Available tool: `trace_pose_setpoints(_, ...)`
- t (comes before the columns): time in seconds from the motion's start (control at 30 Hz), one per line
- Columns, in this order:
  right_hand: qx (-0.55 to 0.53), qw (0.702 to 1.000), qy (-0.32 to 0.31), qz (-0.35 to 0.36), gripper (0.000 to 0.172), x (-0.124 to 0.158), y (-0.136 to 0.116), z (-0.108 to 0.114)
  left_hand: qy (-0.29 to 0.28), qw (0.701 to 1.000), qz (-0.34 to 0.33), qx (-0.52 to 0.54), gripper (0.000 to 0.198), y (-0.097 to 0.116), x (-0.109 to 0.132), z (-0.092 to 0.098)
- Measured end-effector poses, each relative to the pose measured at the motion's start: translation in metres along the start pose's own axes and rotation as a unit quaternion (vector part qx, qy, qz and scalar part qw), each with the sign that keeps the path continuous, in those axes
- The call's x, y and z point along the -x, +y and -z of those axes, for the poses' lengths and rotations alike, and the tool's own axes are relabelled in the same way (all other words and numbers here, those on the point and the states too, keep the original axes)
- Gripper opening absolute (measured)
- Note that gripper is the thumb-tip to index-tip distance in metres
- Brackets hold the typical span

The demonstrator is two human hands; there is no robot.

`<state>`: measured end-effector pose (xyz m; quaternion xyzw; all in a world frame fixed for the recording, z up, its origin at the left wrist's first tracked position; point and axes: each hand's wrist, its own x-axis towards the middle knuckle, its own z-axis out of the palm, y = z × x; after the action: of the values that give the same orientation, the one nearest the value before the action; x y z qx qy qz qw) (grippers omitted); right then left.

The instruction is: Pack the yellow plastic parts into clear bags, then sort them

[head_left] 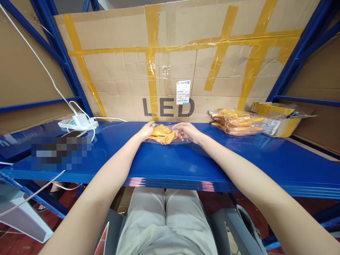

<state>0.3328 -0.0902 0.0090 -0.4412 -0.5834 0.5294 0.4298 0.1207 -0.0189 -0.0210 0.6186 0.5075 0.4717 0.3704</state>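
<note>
Nearest, the blue shelf (170, 166) spans the view at the person's lap. Mid-shelf lies a packet (162, 135): orange pieces in a clear film bag, flat on the surface. The left hand (146, 130) has its fingers curled onto the packet's left end, and the right hand (186, 131) has them bent onto the right end. Both appear to pinch the film.

Judged light, soft and limp, with slippery film; best held at the end edges or supported underneath. Further right sits a pile of packets (236, 122). A charger (79, 121) is at left, cardboard (119, 71) behind.
</note>
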Motion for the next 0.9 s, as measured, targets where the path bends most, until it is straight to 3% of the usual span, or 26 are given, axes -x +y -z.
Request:
trace_pose_setpoints(0.13,-0.051,0.999,-0.016,-0.002,0.025,0.003,-0.009,0.000,0.035,0.994,-0.007,-0.103,0.046,0.002,0.002,-0.002)
trace_pose_setpoints(0.23,-0.028,0.999,-0.021,0.000,0.035,0.003,-0.010,0.000,0.069,0.986,-0.026,-0.151,0.045,0.005,0.004,-0.003)
trace_pose_setpoints(0.37,0.050,0.998,-0.011,0.041,0.019,0.000,-0.004,0.002,0.098,0.971,-0.010,-0.218,0.049,0.014,0.009,-0.003)
trace_pose_setpoints(0.63,0.172,0.978,0.111,0.048,0.018,-0.005,-0.006,0.028,0.008,0.955,-0.049,-0.294,0.016,0.028,0.017,0.010)
trace_pose_setpoints(0.7,0.278,0.945,0.163,0.059,0.020,-0.007,-0.005,0.038,-0.013,0.952,-0.064,-0.299,0.017,0.028,0.017,0.009)
trace_pose_setpoints(0.83,0.528,0.809,0.244,0.085,0.020,-0.009,0.002,0.053,-0.053,0.954,-0.114,-0.272,0.026,0.029,0.018,0.004)
trace_pose_setpoints(0.9,0.587,0.763,0.259,0.081,0.018,-0.009,0.006,0.057,-0.074,0.954,-0.126,-0.260,0.031,0.032,0.020,0.001)
